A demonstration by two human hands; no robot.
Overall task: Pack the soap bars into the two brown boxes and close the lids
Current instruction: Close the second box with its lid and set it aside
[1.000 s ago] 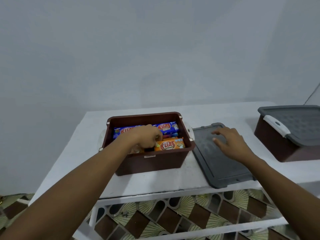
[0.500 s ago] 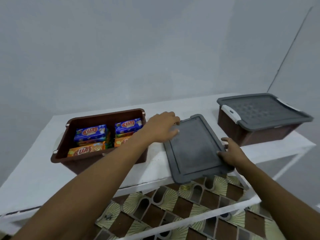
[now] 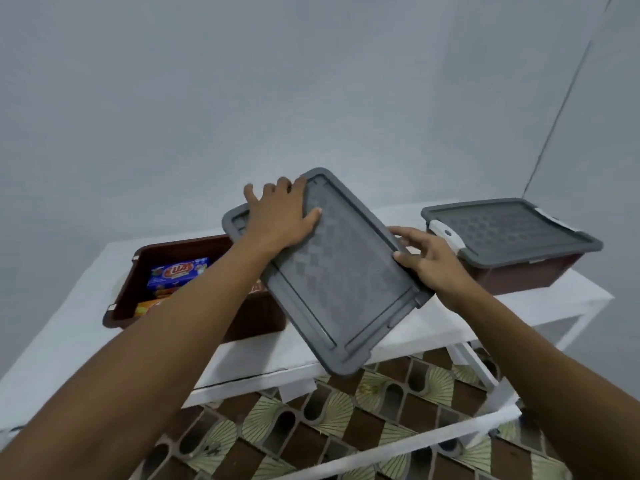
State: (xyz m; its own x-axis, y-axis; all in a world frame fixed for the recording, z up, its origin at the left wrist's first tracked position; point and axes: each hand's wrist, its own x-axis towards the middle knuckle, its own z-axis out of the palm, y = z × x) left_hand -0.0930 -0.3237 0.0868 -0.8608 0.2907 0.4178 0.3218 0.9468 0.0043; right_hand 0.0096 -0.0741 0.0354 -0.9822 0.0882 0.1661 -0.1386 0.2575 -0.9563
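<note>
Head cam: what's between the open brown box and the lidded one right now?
The loose grey lid, tilted and held up, gripped by the left hand and the right hand. Below it is only bare white tabletop. The head view shows this.

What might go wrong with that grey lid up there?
The lid is tilted and skewed to the open box, so it may seat crooked. Fingers of the left hand reach over its far edge and might get pinched. Its near corner hangs past the table edge; a slip of the right hand could drop it.

Grey lid (image 3: 341,284) between left hand (image 3: 281,216) and right hand (image 3: 430,263) (aslant, off the table (image 3: 519,306))
</note>
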